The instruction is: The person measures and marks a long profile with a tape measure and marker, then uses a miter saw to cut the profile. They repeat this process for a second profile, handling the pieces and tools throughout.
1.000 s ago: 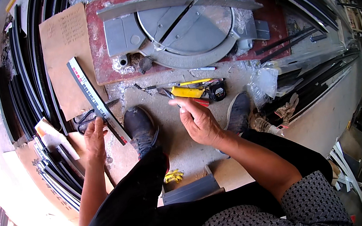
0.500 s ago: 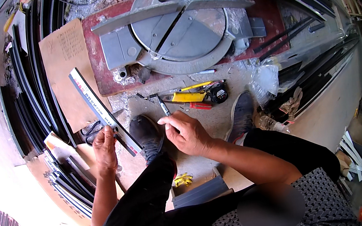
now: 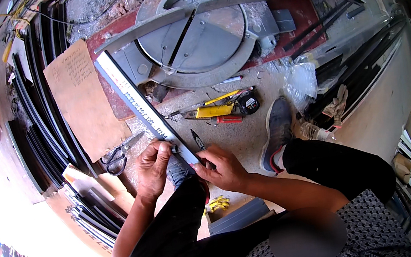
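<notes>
Both hands' fingers pinch the metal strip's (image 3: 145,110) near end: left hand (image 3: 152,167), right hand (image 3: 224,167).

strip (image 3: 140,103): pale metal, smooth, slightly shiny
saw base (image 3: 192,37): grey cast metal, matt, dusty
board (image 3: 81,96): brown cardboard, matt
floor (image 3: 241,136): rough concrete, gritty
tape measure (image 3: 213,111): yellow plastic, glossy
shoe (image 3: 276,131): grey cloth

Both hands, left hand (image 3: 152,168) and right hand (image 3: 224,167), grip long metal strip (image 3: 141,105) over knee.
</notes>
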`<state>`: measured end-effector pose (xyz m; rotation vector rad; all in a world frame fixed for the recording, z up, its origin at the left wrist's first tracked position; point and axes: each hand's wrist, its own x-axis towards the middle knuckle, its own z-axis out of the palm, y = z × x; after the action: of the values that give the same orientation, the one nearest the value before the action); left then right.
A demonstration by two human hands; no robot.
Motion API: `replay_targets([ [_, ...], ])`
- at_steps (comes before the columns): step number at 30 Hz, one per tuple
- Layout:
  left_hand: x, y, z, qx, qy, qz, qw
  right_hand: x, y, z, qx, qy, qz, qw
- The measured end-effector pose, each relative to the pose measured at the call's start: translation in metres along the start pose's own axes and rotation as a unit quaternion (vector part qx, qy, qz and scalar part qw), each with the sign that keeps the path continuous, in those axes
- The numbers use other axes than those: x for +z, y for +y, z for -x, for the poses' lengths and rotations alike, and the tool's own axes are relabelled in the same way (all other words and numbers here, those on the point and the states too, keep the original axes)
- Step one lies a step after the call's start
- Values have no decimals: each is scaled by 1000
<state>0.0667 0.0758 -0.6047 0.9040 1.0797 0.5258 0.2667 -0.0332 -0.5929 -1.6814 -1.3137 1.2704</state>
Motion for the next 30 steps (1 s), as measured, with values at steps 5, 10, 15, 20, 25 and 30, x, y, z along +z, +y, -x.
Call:
replay_targets([
  [5, 15, 6, -11, -4, -57, -29, 998, 4, 14, 12, 68, 33, -99, 992],
  [10, 20, 15, -28, -5, -123, -74, 990, -1, 31, 24, 159, 39, -233, 959],
  [15, 11, 26, -46, -48, -97, -50, 993, -5, 49, 31, 211, 72, -294, 929],
  [20, -5, 33, -63, -89, -69, -6, 994, -10, 61, 28, 227, 82, -313, 919],
  [25, -7, 59, -84, -92, -77, -114, 986, -14, 65, 21, 227, 105, -329, 911],
  [30, 2, 86, -108, -38, -103, -225, 968, -23, 64, 15, 234, 90, -326, 912],
])
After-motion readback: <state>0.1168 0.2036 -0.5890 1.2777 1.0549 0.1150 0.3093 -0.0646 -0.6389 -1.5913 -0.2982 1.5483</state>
